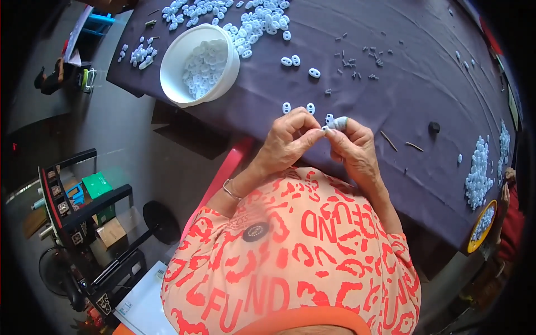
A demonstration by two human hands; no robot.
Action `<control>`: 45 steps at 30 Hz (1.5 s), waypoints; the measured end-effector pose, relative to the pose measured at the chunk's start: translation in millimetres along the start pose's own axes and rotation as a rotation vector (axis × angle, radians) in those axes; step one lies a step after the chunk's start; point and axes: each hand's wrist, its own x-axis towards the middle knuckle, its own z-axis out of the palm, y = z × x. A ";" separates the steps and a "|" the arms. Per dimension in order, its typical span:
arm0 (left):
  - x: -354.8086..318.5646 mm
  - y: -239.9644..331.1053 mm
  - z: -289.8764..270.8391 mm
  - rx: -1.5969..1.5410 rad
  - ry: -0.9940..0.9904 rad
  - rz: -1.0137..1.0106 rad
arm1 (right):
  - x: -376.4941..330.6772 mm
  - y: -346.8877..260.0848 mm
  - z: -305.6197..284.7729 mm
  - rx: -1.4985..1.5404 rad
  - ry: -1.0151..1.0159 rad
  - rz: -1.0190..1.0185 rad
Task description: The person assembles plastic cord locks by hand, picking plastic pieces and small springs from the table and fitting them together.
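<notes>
Close to the table's front edge, my left hand (291,139) and my right hand (357,148) meet fingertip to fingertip. Both are closed in a pinch on one small white plastic piece (325,129), mostly covered by the fingers. A pale wrap (338,124) covers a fingertip of my right hand. Just beyond the fingers lie single white two-holed oval plastic pieces (310,109), with more farther off (314,72). Small dark pegs (349,63) are scattered farther back on the dark cloth.
A white tub (169,72) of white pieces stands at the left table edge, beside a large pile (265,22). Two thin brown sticks (389,140) and a black lump (434,128) lie to the right. Another person's hand (507,187) is near a yellow-rimmed bowl (473,244).
</notes>
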 end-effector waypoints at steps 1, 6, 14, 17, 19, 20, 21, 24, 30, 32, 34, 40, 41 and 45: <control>-1.5 0.0 2.3 0.035 0.018 -0.008 | -2.9 3.0 0.3 -0.014 0.046 -0.022; -10.5 -16.5 -21.5 0.315 0.378 0.021 | -2.5 -1.7 0.7 -0.022 0.307 -0.151; -9.9 -11.7 -28.1 0.377 0.403 0.025 | 0.0 0.2 0.5 0.199 0.248 -0.104; -8.6 -12.4 -17.3 0.320 0.342 0.060 | -3.8 0.9 1.5 0.198 0.246 -0.086; -7.0 -5.3 -11.1 0.287 0.270 0.070 | -4.8 2.2 1.7 0.188 0.252 -0.079; -6.7 -3.9 -8.4 0.207 0.230 0.018 | -5.4 3.0 1.6 0.178 0.254 -0.071; -6.0 -3.2 -5.6 0.206 0.228 0.017 | -6.2 3.2 2.0 0.178 0.256 -0.070; -2.9 -0.1 0.0 -0.023 0.071 -0.090 | -7.9 2.0 5.3 0.144 0.235 -0.073; 2.5 4.7 8.6 -0.090 0.028 -0.128 | -9.0 2.9 7.8 0.112 0.222 -0.097; 2.3 5.1 8.4 -0.110 0.029 -0.163 | -9.1 4.1 9.0 0.064 0.232 -0.101; 2.2 5.8 8.2 -0.096 0.049 -0.168 | -9.3 3.9 10.7 0.050 0.244 -0.101; 6.7 3.3 8.8 0.229 0.123 0.212 | -5.9 2.0 1.4 0.180 0.200 -0.029; 7.9 4.1 8.7 0.231 0.119 0.209 | -5.9 0.8 -0.3 0.227 0.162 0.025; 13.6 6.7 8.4 0.404 0.134 0.440 | -5.5 -5.1 -1.9 0.238 0.094 0.062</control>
